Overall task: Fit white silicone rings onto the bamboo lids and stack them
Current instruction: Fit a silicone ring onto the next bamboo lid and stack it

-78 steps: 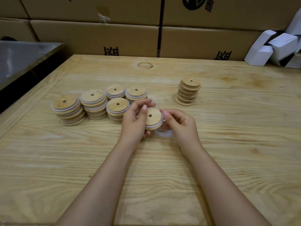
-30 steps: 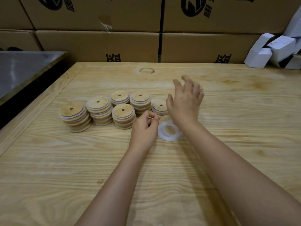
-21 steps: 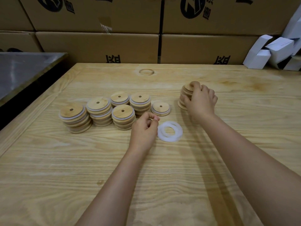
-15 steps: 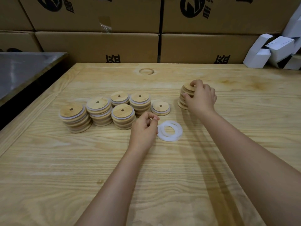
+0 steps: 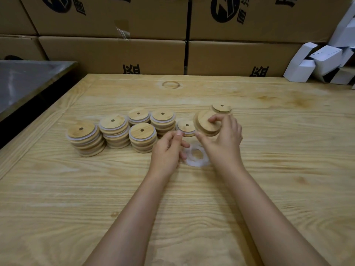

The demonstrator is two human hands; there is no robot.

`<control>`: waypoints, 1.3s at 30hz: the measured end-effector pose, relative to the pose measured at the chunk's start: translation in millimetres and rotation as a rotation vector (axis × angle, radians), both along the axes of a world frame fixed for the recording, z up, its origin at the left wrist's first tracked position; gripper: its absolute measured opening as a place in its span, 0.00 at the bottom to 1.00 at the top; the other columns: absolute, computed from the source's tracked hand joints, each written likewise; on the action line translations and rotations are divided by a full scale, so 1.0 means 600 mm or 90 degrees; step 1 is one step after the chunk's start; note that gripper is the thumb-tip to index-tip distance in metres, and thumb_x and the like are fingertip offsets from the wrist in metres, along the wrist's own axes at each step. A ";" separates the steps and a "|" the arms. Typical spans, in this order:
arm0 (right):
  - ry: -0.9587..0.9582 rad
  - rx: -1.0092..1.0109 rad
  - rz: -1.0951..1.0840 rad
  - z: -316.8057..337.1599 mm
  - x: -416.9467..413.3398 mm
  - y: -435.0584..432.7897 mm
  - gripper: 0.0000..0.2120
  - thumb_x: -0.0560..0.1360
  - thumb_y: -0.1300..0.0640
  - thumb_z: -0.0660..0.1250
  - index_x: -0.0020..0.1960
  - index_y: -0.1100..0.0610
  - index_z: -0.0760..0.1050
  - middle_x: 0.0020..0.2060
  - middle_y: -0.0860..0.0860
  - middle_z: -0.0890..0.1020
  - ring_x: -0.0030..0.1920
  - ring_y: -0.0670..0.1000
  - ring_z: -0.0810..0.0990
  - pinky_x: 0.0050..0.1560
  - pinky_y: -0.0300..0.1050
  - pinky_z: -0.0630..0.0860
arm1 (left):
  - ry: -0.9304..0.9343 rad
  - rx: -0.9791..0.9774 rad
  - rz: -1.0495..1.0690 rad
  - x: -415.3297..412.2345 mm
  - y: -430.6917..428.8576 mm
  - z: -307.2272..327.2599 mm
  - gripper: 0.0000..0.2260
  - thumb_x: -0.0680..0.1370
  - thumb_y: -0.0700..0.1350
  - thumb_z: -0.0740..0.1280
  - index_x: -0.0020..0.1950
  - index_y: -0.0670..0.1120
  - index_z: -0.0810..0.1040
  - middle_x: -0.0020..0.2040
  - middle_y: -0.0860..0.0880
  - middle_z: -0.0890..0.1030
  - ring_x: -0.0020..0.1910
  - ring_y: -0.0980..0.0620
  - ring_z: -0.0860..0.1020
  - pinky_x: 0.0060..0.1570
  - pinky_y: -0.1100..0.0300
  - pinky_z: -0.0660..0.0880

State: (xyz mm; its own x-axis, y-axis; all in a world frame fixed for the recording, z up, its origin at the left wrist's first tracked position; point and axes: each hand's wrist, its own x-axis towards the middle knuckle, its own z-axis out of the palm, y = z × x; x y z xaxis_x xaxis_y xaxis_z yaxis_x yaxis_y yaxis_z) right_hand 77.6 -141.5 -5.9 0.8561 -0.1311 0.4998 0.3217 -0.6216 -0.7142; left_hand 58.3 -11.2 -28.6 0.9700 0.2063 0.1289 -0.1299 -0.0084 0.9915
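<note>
Hands both over the light wooden desk (image 5: 288,169), mid-scene. Right hand (image 5: 223,144) grips a bare round bamboo lid (image 5: 205,122) by its edge, thumb on the near side and fingers on the far side. That lid is tilted and lifted off the desk. Left hand (image 5: 166,152) has its fingers curled with the thumb near the index tip; it's blurred there, so can't tell if it pinches anything. White silicone rings (image 5: 196,157) lie flat on the desk between the two hands, just below the held lid; count unclear, edges smeared. Single ringed bamboo lid (image 5: 186,127) sits on the desk just beyond the left fingertips. Left of it, five stacks of ringed bamboo lids (image 5: 114,131) stand clustered close together. Short stack of bare bamboo lids (image 5: 221,108) is behind the right hand, partly hidden. Brown cardboard boxes (image 5: 115,54) line the far edge. White folded cartons (image 5: 317,62) are far right, grey metal surface (image 5: 25,81) at left.
</note>
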 end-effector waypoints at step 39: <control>0.040 -0.080 0.034 -0.026 -0.017 -0.002 0.04 0.75 0.67 0.64 0.47 0.63 0.76 0.40 0.54 0.80 0.44 0.58 0.76 0.51 0.55 0.70 | -0.032 -0.157 0.020 0.006 0.013 0.004 0.19 0.79 0.33 0.60 0.59 0.56 0.76 0.61 0.47 0.76 0.58 0.48 0.78 0.40 0.58 0.80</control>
State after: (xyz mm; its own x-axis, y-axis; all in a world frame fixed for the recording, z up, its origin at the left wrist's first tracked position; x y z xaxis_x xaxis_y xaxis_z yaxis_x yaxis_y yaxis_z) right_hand 67.7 -142.5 -21.4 0.8900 -0.0248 0.4552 0.3139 -0.6906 -0.6515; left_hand 61.8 -3.2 -26.4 0.9563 0.2670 0.1194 -0.1831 0.2282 0.9563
